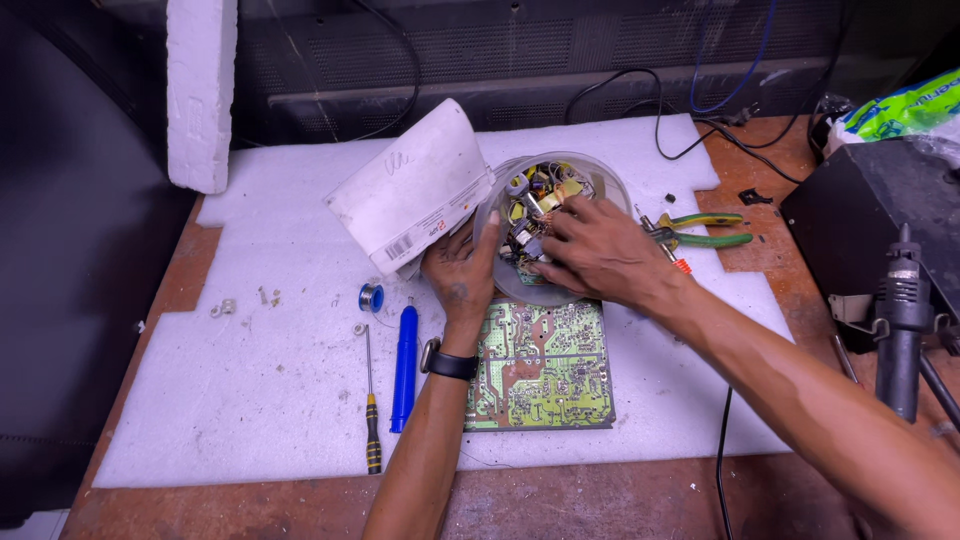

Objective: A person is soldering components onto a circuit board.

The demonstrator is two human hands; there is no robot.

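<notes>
Clear plastic container (600,180) of salvaged electronic parts, just beyond green circuit board (540,365): left hand (462,272) clamped on its near rim, right hand (598,255) fingers spread, rummaging inside; best tilted steadily, avoiding spills.

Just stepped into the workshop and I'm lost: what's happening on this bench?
A person is digging through a clear plastic tub of electronic parts. The left hand steadies its rim, and the right hand reaches in among the parts. A green circuit board lies solder side up on the white foam sheet just below, with a screwdriver, blue desoldering pump and pliers nearby.
</notes>
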